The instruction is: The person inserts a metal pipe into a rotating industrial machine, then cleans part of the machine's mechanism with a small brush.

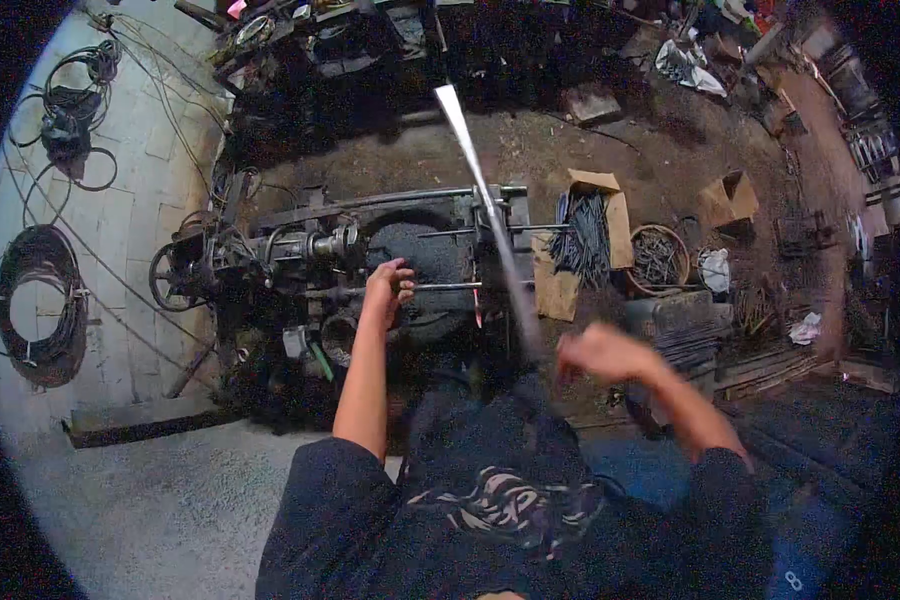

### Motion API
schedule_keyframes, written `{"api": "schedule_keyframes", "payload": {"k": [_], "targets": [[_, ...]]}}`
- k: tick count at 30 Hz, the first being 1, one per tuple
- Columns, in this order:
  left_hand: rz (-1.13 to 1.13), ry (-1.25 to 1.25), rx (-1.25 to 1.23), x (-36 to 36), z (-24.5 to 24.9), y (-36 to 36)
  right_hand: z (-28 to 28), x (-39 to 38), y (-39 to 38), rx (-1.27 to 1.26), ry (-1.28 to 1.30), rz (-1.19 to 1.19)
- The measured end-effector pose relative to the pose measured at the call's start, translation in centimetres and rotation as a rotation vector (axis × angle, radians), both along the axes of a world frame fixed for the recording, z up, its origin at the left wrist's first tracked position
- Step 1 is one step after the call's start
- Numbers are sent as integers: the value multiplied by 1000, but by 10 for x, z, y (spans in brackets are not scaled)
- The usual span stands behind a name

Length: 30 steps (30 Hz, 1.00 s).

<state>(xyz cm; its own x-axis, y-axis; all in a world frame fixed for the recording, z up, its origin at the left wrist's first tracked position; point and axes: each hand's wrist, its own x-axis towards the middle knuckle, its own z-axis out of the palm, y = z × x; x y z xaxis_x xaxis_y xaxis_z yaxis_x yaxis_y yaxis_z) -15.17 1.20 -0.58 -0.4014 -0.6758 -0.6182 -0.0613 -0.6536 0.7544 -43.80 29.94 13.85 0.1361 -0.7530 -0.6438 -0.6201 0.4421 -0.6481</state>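
My left hand (390,290) is over the near side of a lathe-like machine (315,243), its fingers curled; whether they hold anything is too small to tell. To the right, my right hand (607,353) is blurred by motion, with its fingers closed. A long shiny metal bar (480,180) slants across the machine's right end, its lower end blurred near my right hand; contact between them is unclear. Dark granular shavings (420,250) lie in the machine's middle. Beyond its right end, an open cardboard box (618,228) holds many dark metal rods (583,235).
A round basket (682,262) of metal pieces stands right of the rods, near another cardboard box (730,200). Stacked metal bars (685,335) lie nearer me. A handwheel (167,278) is at the machine's left end. Coiled cable (38,300) lies at far left.
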Motion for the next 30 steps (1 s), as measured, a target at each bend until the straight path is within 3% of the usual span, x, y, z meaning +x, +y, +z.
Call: {"api": "schedule_keyframes", "payload": {"k": [1,2,4,8,13,16,18,20,21,24,26,29,30], "targets": [[-15,30,11,9,-3,1,16,39,9,27,-450,143],[-37,27,9,15,1,3,15,59,3,-15,-461,333],[-36,-22,27,25,7,4,-5,50,-7,-272,-318,123],[-32,29,24,43,0,-2,44,5,-34,-755,-69,-354],[-37,29,35,38,1,-4,56,-28,-46,-898,244,-564],[-86,1,-24,35,6,-7,58,-39,-50,-967,458,-555],[65,227,97,30,13,-10,54,-48,-61,-1016,547,-515],[425,630,158,8,56,-4,49,-60,-82,-1130,721,-339],[570,699,130,-5,76,-4,43,-67,-96,-1124,723,-341],[857,750,89,-39,99,-31,7,-94,-134,-1300,982,-15],[920,585,52,-55,90,-55,-23,-114,-148,-465,899,-35],[1001,423,239,-75,79,-95,-43,-97,-136,-469,969,-199],[907,345,144,-80,76,-111,-44,-84,-129,-492,1029,-293]]}}
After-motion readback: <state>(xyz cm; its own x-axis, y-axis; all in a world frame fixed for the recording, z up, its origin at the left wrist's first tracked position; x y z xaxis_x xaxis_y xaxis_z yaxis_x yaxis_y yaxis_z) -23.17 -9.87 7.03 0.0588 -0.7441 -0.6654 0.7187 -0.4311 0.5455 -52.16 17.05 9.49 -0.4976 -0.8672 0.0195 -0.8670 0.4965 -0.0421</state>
